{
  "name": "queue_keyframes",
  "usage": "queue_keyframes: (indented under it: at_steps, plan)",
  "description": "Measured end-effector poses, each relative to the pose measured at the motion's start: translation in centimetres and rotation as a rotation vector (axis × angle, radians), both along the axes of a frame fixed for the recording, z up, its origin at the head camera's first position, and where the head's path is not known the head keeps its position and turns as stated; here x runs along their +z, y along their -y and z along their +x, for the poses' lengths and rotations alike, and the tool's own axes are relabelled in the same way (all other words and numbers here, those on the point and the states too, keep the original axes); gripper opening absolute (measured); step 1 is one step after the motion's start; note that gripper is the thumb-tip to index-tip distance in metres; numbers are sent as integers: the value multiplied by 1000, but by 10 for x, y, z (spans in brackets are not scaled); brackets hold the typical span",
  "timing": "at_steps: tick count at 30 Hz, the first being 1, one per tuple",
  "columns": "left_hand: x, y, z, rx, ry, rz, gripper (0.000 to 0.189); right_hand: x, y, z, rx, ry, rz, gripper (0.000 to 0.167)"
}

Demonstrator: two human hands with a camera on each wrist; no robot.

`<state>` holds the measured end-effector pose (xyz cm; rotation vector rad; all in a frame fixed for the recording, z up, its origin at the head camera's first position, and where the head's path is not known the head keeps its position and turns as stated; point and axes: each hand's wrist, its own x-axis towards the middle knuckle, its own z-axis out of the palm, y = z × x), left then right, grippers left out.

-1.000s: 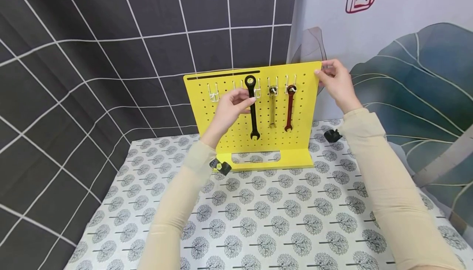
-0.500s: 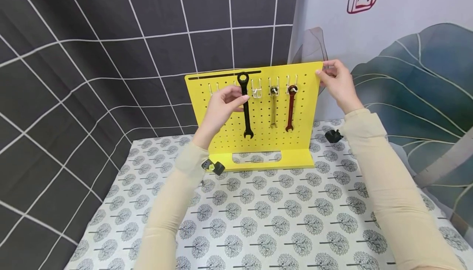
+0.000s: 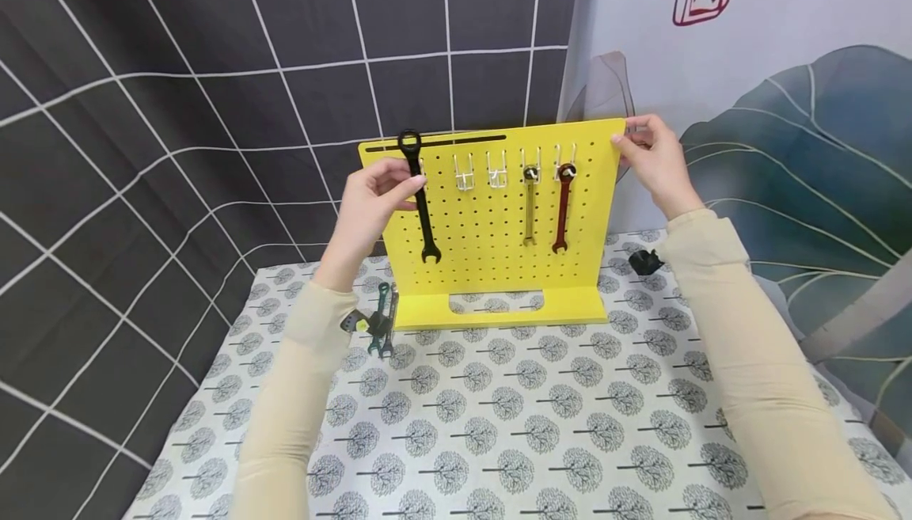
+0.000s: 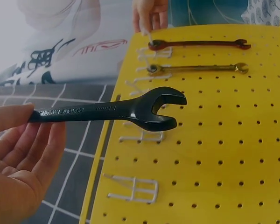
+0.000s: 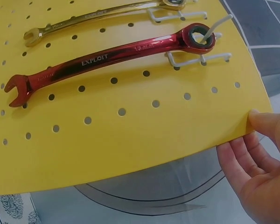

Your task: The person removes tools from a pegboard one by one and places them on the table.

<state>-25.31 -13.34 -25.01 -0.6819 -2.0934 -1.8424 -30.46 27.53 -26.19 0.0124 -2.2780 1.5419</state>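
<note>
In the head view my left hand (image 3: 370,203) pinches a black combination wrench (image 3: 426,223) between thumb and fingers, its ring end up and its open end down. The wrench overlaps the left side of a yellow pegboard (image 3: 492,255), in front of the leftmost hook. Filling the middle of the left wrist view is the wrench's open jaw end, over the board. My right hand (image 3: 655,164) grips the board's upper right corner, thumb in front and fingers behind. A red wrench (image 5: 112,58) and a gold wrench (image 3: 530,215) hang from white wire hooks at the right.
Two more white wire hooks (image 3: 465,181) sit near the board's middle. On the tree-print tablecloth (image 3: 527,441), left of the board's base, lie a green wrench (image 3: 382,298) and a silver-grey one (image 3: 388,347), partly behind the wrist camera. A dark tiled-pattern curtain (image 3: 306,100) stands behind.
My left hand has carried the black wrench leftward from the third hook to the board's left side. Wrenches on the table have come into view. The right hand stays at the corner.
</note>
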Motion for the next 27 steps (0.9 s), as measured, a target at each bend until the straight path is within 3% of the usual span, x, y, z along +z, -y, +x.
queue_keyframes:
  at_steps: [9,17,27]
  plan:
    - [3,39,11,62,-42,55,17,-3,-2,1,6,-9,-17,38]
    - [5,67,23,158,-60,73,19,-1,-2,0,14,-21,-4,39]
    - [-10,86,23,186,-8,39,23,-1,1,0,11,-21,-13,35]
